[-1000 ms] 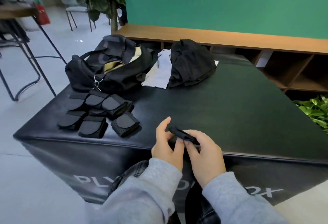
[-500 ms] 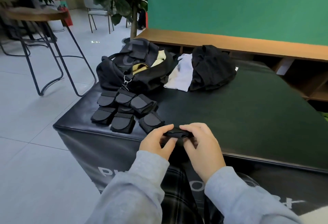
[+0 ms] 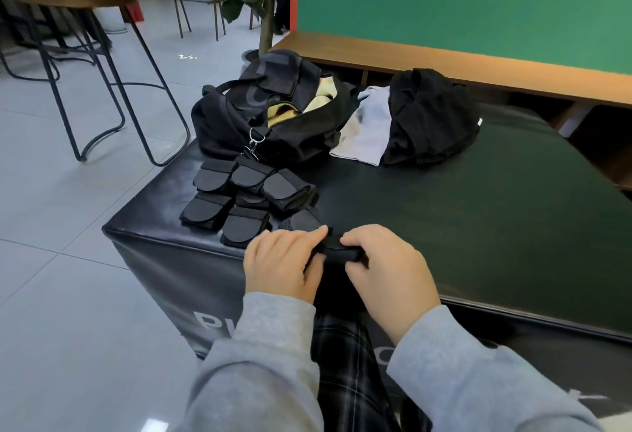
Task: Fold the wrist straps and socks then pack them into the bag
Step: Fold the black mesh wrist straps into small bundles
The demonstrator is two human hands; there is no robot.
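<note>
Wrist strap [image 3: 342, 251], black and nearly rolled up, sits at the near edge of the black padded box [image 3: 478, 226], pinched from both ends: the left hand [image 3: 284, 264] curls its fingers over one end and the right hand [image 3: 386, 267] grips the other. This looks like the folding step for one more strap. Next it probably needs a firm press to close the fold, then a place beside the folded straps [image 3: 246, 199] clustered near the box's left edge. Packing seems not yet begun; the open black bag [image 3: 273, 113] waits at the far left corner, with a pale cloth [image 3: 369, 134] and a heap of dark fabric [image 3: 431, 117] beside it. Around the box lie grey floor tiles, metal-legged stools, a potted plant, a wooden bench and a green wall.
</note>
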